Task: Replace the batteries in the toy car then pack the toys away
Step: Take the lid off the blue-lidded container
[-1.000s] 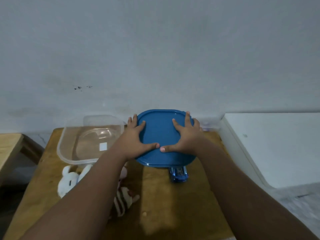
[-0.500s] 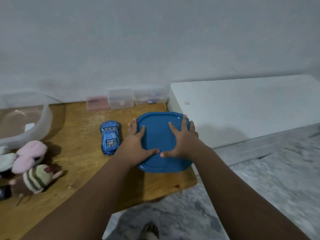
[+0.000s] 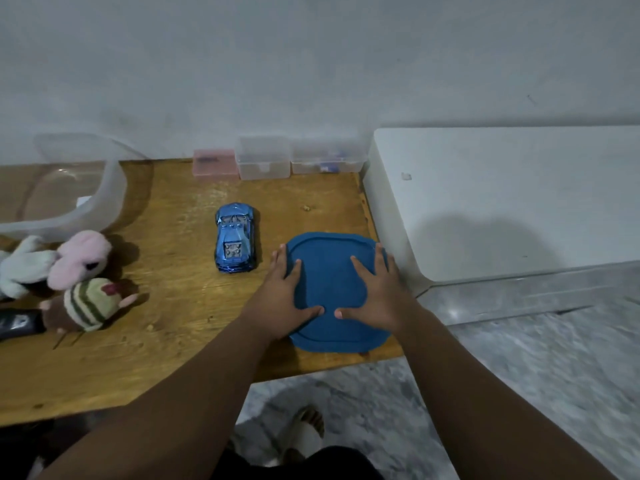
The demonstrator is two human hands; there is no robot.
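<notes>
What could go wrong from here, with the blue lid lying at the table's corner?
The blue lid lies at the near right corner of the table, under the flat left hand and right hand; a nudge might slide it off onto the floor. The toy car stands close beside the left hand, so a sweep of that arm could knock it.

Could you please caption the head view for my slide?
Left hand and right hand flat on blue lid beside toy car.

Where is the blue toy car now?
In the head view, the toy car stands on the wooden table, just left of the blue lid.
</notes>
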